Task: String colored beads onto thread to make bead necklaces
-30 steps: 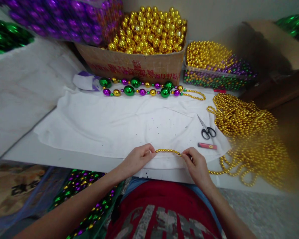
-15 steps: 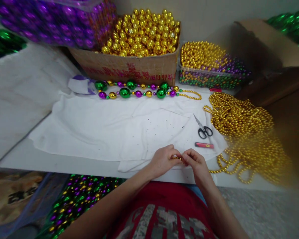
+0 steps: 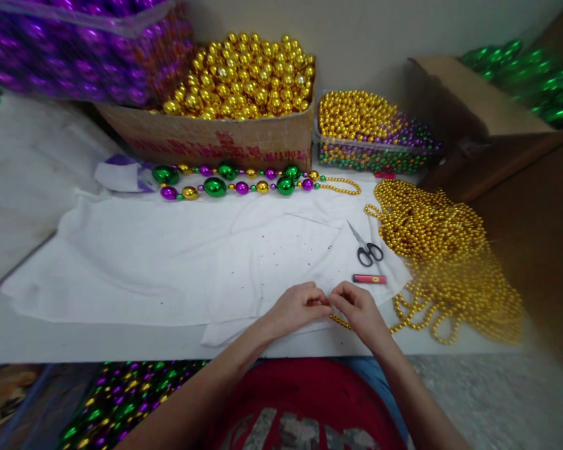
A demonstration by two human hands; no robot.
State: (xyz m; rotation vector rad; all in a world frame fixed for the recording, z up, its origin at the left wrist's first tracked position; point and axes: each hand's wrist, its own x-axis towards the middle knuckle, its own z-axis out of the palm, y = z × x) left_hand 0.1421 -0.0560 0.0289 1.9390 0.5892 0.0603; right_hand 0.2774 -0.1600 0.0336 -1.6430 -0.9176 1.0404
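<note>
Near the front edge of the table, my left hand (image 3: 303, 305) and my right hand (image 3: 359, 309) meet with fingertips pinched close together. A short run of a gold bead string (image 3: 340, 322) shows just below the fingertips, between the two hands. Its end is hidden in the fingers. More of the string comes out beyond my right hand toward a heap of gold bead strings (image 3: 431, 219). Beyond my hands lie a red lighter (image 3: 369, 279) and black-handled scissors (image 3: 370, 253), on a white cloth (image 3: 169, 269) with dark specks.
A necklace of green, purple and gold beads (image 3: 214, 187) lies along the back. Behind it stand a cardboard box (image 3: 206, 139) of large gold beads and a clear bin (image 3: 380, 147) of small mixed beads. A brown carton (image 3: 478, 94) borders the right side.
The view has shifted, so the table things appear further left. My fingertips have drawn closer together, and the gold beads now hang lower, below them.
</note>
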